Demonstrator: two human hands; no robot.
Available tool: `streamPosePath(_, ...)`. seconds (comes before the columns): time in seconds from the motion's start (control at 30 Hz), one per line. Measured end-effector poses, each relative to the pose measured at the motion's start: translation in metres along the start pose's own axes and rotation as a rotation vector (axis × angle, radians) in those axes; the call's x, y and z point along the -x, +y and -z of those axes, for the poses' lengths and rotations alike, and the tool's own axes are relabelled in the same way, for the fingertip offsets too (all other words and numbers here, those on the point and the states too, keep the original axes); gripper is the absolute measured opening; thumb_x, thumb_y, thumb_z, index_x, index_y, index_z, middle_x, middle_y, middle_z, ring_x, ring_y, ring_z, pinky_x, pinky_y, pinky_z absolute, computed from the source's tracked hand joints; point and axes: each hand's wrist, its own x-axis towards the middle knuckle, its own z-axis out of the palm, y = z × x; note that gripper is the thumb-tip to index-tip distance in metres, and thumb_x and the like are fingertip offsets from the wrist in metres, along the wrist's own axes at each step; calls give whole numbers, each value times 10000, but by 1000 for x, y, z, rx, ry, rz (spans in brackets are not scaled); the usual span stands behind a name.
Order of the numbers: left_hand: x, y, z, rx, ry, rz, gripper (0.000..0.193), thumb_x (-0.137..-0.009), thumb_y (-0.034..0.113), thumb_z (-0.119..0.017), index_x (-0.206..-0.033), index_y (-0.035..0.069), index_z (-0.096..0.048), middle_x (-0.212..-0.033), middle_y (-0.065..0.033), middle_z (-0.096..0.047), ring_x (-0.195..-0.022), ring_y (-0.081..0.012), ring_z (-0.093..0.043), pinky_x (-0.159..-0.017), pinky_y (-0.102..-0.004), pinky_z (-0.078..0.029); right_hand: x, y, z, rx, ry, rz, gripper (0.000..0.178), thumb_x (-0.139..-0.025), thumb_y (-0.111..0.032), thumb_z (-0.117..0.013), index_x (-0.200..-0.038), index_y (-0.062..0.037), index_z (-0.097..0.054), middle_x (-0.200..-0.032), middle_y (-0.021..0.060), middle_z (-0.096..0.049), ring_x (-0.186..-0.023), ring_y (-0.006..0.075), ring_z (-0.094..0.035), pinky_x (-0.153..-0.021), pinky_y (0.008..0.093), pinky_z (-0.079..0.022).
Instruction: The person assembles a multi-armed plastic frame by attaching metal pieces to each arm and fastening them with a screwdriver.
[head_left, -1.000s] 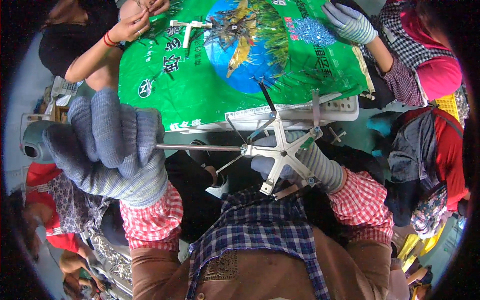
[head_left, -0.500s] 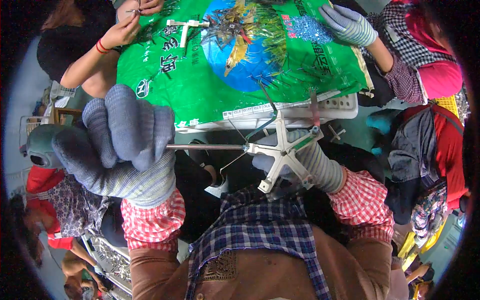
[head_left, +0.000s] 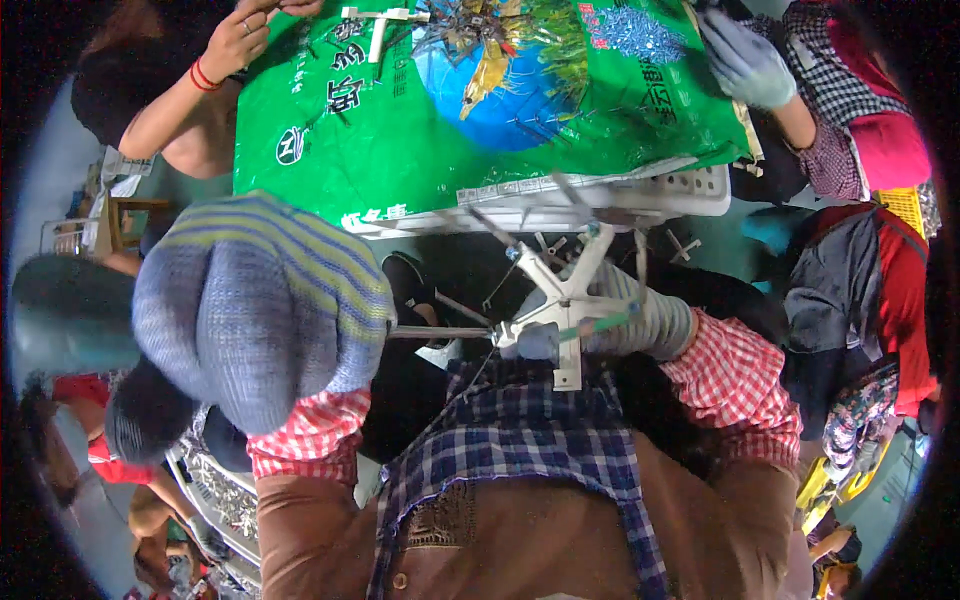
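My left hand (head_left: 255, 310), in a grey knitted glove with yellow stripes, is wrapped round a screwdriver. Its bulky dark green body (head_left: 75, 310) shows blurred beyond the glove, and its long metal shaft (head_left: 440, 332) points right. The shaft's tip meets one arm end of a white star-shaped frame (head_left: 570, 300). Behind that frame, my gloved right hand (head_left: 650, 318) grips it, fingers mostly hidden. Thin metal strips (head_left: 490, 228) stick out from the arm ends, blurred, with small blue screws at some joints.
A green printed sack (head_left: 400, 180) covers a white perforated crate (head_left: 690, 190) ahead. On it lie dark metal strips (head_left: 470, 30), a pile of blue screws (head_left: 640, 35) and a white plastic part (head_left: 380, 30). Co-workers' hands (head_left: 745, 60) rest near its far corners.
The star frame has turned and tilted in my right hand. My left hand has rolled over with its back up, and the shaft sits lower. A co-worker's gloved hand has shifted right, off the screws.
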Motion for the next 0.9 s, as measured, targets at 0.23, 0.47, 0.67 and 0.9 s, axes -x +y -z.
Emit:
streamPosePath(0.23,-9,-27,-25,-367,628,-122,517,-785,625,-624,-548,192,-470,-529,-9,-477,-383,-125,-392,-397,-256,-337,-13,-3,-7,261,149,273,284,-807,-239,-667,-1019,-50,-661,-909,63,-670,-810,249,-624,-751,389,-477)
streamPosePath(0.47,-22,-9,-50,-811,958,-296,590,-767,691,-573,-935,125,-573,-785,-26,-571,-443,-89,-389,-399,-228,-315,-14,-21,23,576,291,252,411,-748,-201,-670,-1158,-194,-635,-1028,42,-652,-916,198,-609,-768,355,-482)
streamPosePath(0.67,-17,-13,-31,-1145,1371,-465,609,-841,575,-580,-1187,83,-491,-921,-48,-601,-552,-98,-437,-462,-270,-412,3,16,15,1178,555,181,457,-774,-337,-670,-1219,-254,-603,-1158,23,-610,-1036,259,-577,-849,462,-465)
streamPosePath(0.9,-26,-27,-44,-591,1149,-423,273,-971,296,-494,-768,121,-437,-594,44,-300,-470,-78,-275,-452,-246,-267,-10,-30,16,622,581,-94,412,-825,-298,-662,-1211,-180,-581,-972,39,-664,-817,258,-631,-733,399,-504)
